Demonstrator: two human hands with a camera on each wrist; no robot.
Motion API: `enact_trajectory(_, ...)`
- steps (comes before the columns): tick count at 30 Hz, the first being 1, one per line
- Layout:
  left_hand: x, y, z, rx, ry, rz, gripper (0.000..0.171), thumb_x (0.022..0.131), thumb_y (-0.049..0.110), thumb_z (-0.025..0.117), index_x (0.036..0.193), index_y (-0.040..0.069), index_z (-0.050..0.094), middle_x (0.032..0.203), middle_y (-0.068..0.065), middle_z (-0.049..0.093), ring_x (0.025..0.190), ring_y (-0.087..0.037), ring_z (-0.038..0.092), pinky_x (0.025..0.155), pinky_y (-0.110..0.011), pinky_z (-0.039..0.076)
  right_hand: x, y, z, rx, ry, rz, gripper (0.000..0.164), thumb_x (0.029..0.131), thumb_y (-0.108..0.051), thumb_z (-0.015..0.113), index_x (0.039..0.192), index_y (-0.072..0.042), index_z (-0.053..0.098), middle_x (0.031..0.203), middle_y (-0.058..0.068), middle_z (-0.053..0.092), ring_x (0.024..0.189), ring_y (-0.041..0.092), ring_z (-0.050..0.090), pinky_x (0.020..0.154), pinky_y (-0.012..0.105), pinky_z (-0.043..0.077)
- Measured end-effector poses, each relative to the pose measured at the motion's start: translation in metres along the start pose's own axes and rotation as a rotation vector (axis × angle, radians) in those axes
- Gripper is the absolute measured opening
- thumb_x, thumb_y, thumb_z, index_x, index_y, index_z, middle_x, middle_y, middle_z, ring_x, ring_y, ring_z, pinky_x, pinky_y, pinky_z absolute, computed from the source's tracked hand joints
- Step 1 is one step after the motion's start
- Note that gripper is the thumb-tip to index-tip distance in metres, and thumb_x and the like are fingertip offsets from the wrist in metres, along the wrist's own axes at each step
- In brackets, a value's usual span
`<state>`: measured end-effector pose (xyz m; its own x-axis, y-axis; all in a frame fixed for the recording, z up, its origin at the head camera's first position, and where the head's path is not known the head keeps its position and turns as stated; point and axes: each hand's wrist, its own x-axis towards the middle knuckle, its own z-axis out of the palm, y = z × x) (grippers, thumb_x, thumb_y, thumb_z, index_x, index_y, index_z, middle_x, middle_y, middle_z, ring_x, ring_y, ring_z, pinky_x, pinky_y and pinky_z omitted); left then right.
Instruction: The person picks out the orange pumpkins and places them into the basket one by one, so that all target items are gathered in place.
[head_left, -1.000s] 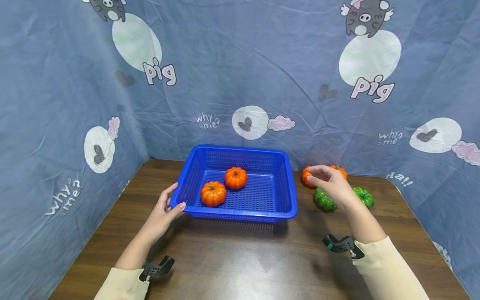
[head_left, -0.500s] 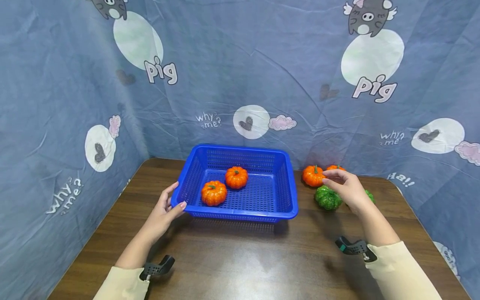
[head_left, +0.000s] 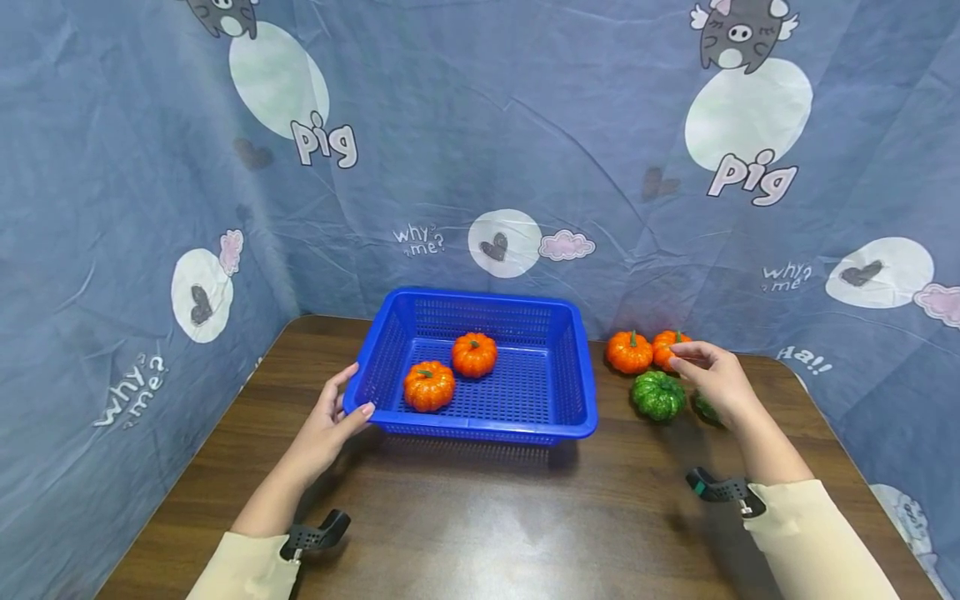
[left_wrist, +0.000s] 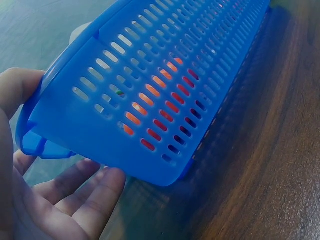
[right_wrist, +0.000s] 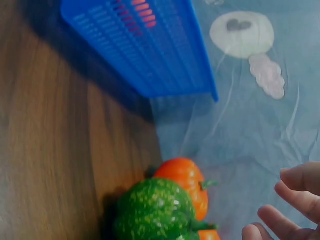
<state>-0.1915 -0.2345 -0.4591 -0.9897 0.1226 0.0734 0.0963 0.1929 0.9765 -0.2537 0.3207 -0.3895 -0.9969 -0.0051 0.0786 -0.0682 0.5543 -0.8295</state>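
Observation:
My left hand (head_left: 324, 429) holds the near left corner of a blue plastic basket (head_left: 480, 427), its thumb over the rim and its other fingers at the outer side. Inside the basket lie two small orange pumpkins (head_left: 429, 387). My right hand (head_left: 722, 382) hovers over the group at the right, fingers loosely bent, nothing between them. That group has a left orange pumpkin (head_left: 628, 353), a right orange pumpkin (head_left: 664, 348) beside the fingertips, a front green pumpkin (head_left: 657, 396) and another green pumpkin (head_left: 707, 410), mostly hidden by the hand.
The basket stands on a brown wooden table (head_left: 480, 517), near its back edge. A blue cloth (head_left: 420, 183) with pig prints hangs behind and along the sides. Each wrist carries a black camera mount (head_left: 318, 535).
My right hand has moved right, away from the left orange pumpkin, uncovering it and the front green one. The left hand and the basket stay put.

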Motion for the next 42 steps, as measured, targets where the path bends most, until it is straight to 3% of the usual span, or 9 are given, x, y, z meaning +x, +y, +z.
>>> enact_trajectory(4, -0.001, 0.001, 0.000, 0.010, -0.004, -0.002, 0.073, 0.103, 0.021, 0.058, 0.160, 0.016, 0.013, 0.148, -0.032, 0.037, 0.127, -0.048, 0.049, 0.096, -0.034, 0.052, 0.005, 0.006, -0.003, 0.011, 0.021, -0.007, 0.042, 0.101, -0.016, 0.061, 0.130, 0.014, 0.054, 0.119, 0.022, 0.063, 0.083, -0.007, 0.058, 0.073, 0.014, 0.052)
enact_trajectory(11, 0.000, 0.001, 0.001, 0.004, -0.002, -0.004, 0.072, 0.103, 0.019, 0.058, 0.159, 0.016, 0.014, 0.147, -0.031, 0.038, 0.126, -0.047, 0.050, 0.095, -0.032, 0.053, 0.013, 0.016, -0.007, 0.025, 0.048, 0.028, 0.044, 0.101, -0.016, 0.059, 0.132, 0.014, 0.052, 0.113, 0.009, 0.063, 0.082, -0.008, 0.056, 0.072, 0.013, 0.051)
enact_trajectory(19, 0.000, 0.000, 0.000, 0.024, -0.001, -0.002, 0.072, 0.103, 0.018, 0.058, 0.159, 0.016, 0.014, 0.148, -0.032, 0.038, 0.127, -0.047, 0.050, 0.095, -0.033, 0.053, 0.026, 0.025, -0.006, 0.012, 0.074, 0.093, 0.045, 0.101, -0.014, 0.058, 0.136, 0.014, 0.050, 0.132, 0.030, 0.055, 0.082, -0.013, 0.052, 0.080, 0.013, 0.052)
enact_trajectory(21, 0.001, -0.002, 0.000, 0.013, -0.001, 0.008, 0.072, 0.102, 0.017, 0.058, 0.159, 0.015, 0.014, 0.147, -0.032, 0.039, 0.125, -0.044, 0.052, 0.094, -0.029, 0.053, 0.029, 0.027, -0.006, -0.010, 0.085, 0.112, 0.045, 0.101, -0.015, 0.058, 0.136, 0.012, 0.052, 0.132, 0.030, 0.055, 0.084, -0.008, 0.055, 0.082, 0.017, 0.054)
enact_trajectory(24, 0.003, -0.005, -0.001, -0.004, 0.000, 0.024, 0.071, 0.102, 0.016, 0.058, 0.159, 0.013, 0.015, 0.145, -0.033, 0.041, 0.122, -0.038, 0.055, 0.090, -0.023, 0.053, 0.034, 0.030, -0.006, -0.034, 0.097, 0.146, 0.045, 0.101, -0.017, 0.057, 0.137, 0.010, 0.052, 0.133, 0.030, 0.055, 0.096, 0.012, 0.063, 0.086, 0.026, 0.055)
enact_trajectory(28, 0.002, -0.006, -0.002, -0.015, 0.000, 0.037, 0.071, 0.102, 0.017, 0.059, 0.158, 0.011, 0.015, 0.143, -0.034, 0.041, 0.118, -0.030, 0.058, 0.089, -0.021, 0.053, 0.041, 0.034, -0.007, -0.048, 0.095, 0.194, 0.047, 0.103, -0.019, 0.054, 0.140, 0.009, 0.049, 0.136, 0.031, 0.053, 0.116, 0.036, 0.057, 0.086, 0.030, 0.054)
enact_trajectory(34, 0.002, -0.005, -0.001, -0.022, -0.003, 0.041, 0.071, 0.102, 0.016, 0.058, 0.158, 0.010, 0.014, 0.141, -0.035, 0.042, 0.114, -0.022, 0.060, 0.089, -0.020, 0.053, 0.048, 0.041, -0.007, -0.081, 0.125, 0.207, 0.045, 0.101, -0.016, 0.055, 0.136, 0.011, 0.052, 0.131, 0.031, 0.055, 0.109, 0.032, 0.057, 0.071, 0.016, 0.046)
enact_trajectory(40, 0.001, -0.003, -0.001, -0.021, -0.001, 0.045, 0.071, 0.102, 0.014, 0.058, 0.158, 0.010, 0.015, 0.140, -0.035, 0.043, 0.107, -0.007, 0.060, 0.089, -0.021, 0.053, 0.054, 0.044, -0.009, -0.118, 0.125, 0.208, 0.044, 0.099, -0.015, 0.056, 0.133, 0.013, 0.053, 0.127, 0.033, 0.056, 0.103, 0.030, 0.057, 0.068, 0.016, 0.044)
enact_trajectory(42, 0.000, -0.003, -0.001, -0.025, -0.002, 0.042, 0.071, 0.102, 0.014, 0.058, 0.159, 0.011, 0.015, 0.140, -0.035, 0.043, 0.109, -0.009, 0.060, 0.089, -0.021, 0.053, 0.057, 0.045, -0.010, -0.129, 0.108, 0.220, 0.045, 0.099, -0.015, 0.055, 0.134, 0.013, 0.052, 0.129, 0.034, 0.054, 0.106, 0.033, 0.056, 0.069, 0.018, 0.045)
